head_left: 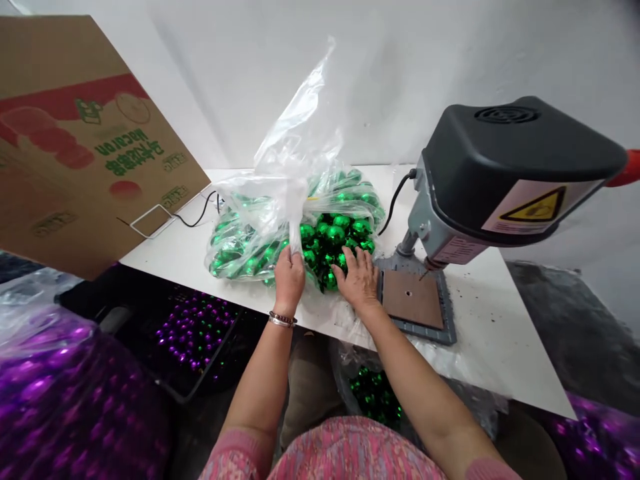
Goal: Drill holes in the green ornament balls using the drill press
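Plainly, what mattered from my end was where the green balls (333, 235) lay: on the white table (505, 327), straight ahead of both hands, bunched inside a clear plastic bag (245, 237). The whole bundle was wider than it was deep, its long axis running left to right across my view, with a loose peak of film standing up behind it against the wall (200, 67).

My left hand (290, 275) was at the near side, around the middle of that long axis, its thumb and fingers pinching a gathered strip of film that ran up and away from the grip. My right hand (359, 277) was nearer to the balls that looked uncovered: they lay ahead of it and to its left, between the two hands, and its fingers were spread, the tips resting on the closest ones. Film covered the balls at the left end and along the far right; whether any lay between the right fingertips and the balls I couldn't tell.

Off to the right stood a small drill press (505, 170), its brown board (413, 298) just beside the right hand, so I judged sideways room tighter there than on the left.
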{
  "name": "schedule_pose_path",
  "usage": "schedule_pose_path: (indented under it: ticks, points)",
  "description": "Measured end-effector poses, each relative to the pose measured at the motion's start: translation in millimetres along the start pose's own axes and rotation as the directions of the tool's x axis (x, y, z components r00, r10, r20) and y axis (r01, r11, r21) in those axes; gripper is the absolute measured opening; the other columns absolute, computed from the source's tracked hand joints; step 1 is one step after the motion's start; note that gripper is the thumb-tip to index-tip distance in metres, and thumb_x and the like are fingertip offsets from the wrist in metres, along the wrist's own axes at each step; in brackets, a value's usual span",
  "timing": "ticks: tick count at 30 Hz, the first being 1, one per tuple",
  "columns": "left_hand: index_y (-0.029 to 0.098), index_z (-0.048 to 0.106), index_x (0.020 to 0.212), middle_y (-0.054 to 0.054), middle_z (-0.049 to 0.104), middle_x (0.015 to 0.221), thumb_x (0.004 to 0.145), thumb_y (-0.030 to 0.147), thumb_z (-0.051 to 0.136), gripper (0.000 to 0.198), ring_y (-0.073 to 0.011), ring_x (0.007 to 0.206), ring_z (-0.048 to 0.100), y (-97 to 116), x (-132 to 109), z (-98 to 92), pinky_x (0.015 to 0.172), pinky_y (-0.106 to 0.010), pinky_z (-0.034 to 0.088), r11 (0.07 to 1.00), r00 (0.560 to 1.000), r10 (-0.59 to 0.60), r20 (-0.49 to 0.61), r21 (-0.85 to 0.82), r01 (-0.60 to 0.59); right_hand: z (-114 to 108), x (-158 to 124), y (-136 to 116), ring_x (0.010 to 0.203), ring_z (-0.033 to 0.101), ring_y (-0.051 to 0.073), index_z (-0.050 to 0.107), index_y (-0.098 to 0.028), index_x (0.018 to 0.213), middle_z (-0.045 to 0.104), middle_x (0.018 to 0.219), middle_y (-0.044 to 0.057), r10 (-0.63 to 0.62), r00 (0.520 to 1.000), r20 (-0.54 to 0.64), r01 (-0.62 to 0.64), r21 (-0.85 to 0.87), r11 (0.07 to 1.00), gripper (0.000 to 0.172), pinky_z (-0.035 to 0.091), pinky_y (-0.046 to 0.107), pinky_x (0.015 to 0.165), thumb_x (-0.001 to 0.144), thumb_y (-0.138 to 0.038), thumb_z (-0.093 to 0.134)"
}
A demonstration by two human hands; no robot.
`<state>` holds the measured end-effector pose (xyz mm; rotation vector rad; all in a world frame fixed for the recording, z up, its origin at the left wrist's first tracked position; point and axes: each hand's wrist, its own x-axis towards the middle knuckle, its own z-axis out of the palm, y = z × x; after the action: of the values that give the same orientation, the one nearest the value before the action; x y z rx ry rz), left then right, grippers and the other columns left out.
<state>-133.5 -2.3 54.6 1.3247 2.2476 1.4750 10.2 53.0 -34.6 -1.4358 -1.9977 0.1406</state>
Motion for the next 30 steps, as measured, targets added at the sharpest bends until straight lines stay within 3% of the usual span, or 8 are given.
schedule_pose_path:
  ticks: [4,7,9,12,19,22,26,30]
  points:
    - [0.016,0.064,0.096,-0.008,0.065,0.086,0.09,0.023,0.043,0.023,-0.0209,0.079,0.057,1,-26,6.2,0.078,-0.035,0.048,0.995,0.997,-0.068,0.041,-0.076,0.071,-1,-1,9,0.137,0.042,0.034,0.051,-0.021,0.144,0.049,0.145,0.02,-0.03,0.999,-0.045,0.031,0.025,0.999,0.06,0.044,0.053,0.105,0.095,-0.055,0.043]
    - [0.012,0.06,0.127,-0.015,0.065,0.11,0.09,0.03,0.052,0.042,-0.0263,0.1,0.059,1,-25,8.2,0.094,-0.041,0.046,0.999,0.994,0.032,-0.102,0.041,-0.028,-2,-3,12,0.137,0.042,0.033,0.049,-0.018,0.145,0.047,0.145,0.02,-0.05,0.996,-0.079,0.054,0.046,0.997,0.062,0.044,0.051,0.108,0.095,-0.056,0.042]
    - [0.013,0.056,0.137,-0.019,0.061,0.121,0.086,0.034,0.06,0.056,-0.0313,0.113,0.054,7,-8,6.0,0.102,-0.046,0.042,0.964,0.975,0.184,-0.123,0.214,-0.155,-3,-3,12,0.138,0.042,0.033,0.048,-0.019,0.146,0.046,0.146,0.02,-0.065,0.994,-0.09,0.07,0.055,0.996,0.063,0.043,0.052,0.109,0.095,-0.056,0.043]
    - [0.023,0.069,0.125,-0.018,0.056,0.132,0.084,0.029,0.064,0.042,-0.0362,0.124,0.048,16,38,-2.4,0.106,-0.051,0.037,0.833,0.943,0.328,0.061,0.452,-0.32,-6,-3,11,0.139,0.041,0.036,0.05,-0.023,0.144,0.044,0.148,0.02,-0.08,0.994,-0.076,0.084,0.051,0.995,0.059,0.043,0.056,0.107,0.095,-0.055,0.044]
    - [0.02,0.07,0.121,-0.018,0.068,0.098,0.086,0.009,0.046,0.043,-0.0345,0.107,0.06,6,116,-16.6,0.097,-0.052,0.037,0.67,0.983,0.068,0.168,0.723,-0.17,-4,-7,5,0.139,0.041,0.041,0.043,-0.022,0.149,0.044,0.148,0.024,-0.063,0.998,-0.017,0.064,0.037,0.997,0.065,0.043,0.063,0.103,0.095,-0.056,0.043]
    - [0.018,0.067,0.125,-0.02,0.065,0.115,0.086,0.012,0.049,0.044,-0.0352,0.121,0.054,4,90,-19.3,0.103,-0.053,0.037,0.709,0.964,0.23,0.13,0.657,-0.258,-5,-14,3,0.142,0.038,0.039,0.041,-0.019,0.151,0.041,0.151,0.023,-0.075,0.997,-0.006,0.075,0.04,0.996,0.067,0.042,0.061,0.107,0.095,-0.055,0.041]
    - [0.019,0.071,0.116,-0.016,0.064,0.124,0.09,0.018,0.051,0.033,-0.0287,0.123,0.054,7,9,-23.0,0.109,-0.048,0.039,0.748,0.85,0.519,0.088,0.435,-0.502,-20,-29,10,0.146,0.035,0.033,0.041,-0.011,0.149,0.04,0.153,0.022,-0.102,0.995,0.01,0.101,0.05,0.994,0.067,0.039,0.051,0.116,0.096,-0.052,0.04]
    - [0.019,0.068,0.116,-0.011,0.07,0.11,0.092,0.017,0.05,0.03,-0.0202,0.103,0.065,-4,-72,-7.0,0.097,-0.037,0.052,0.836,0.833,0.504,0.228,0.113,-0.537,-44,-47,26,0.145,0.036,0.034,0.039,-0.005,0.148,0.044,0.15,0.025,-0.149,0.983,0.111,0.146,0.037,0.989,0.072,0.038,0.052,0.116,0.092,-0.048,0.052]
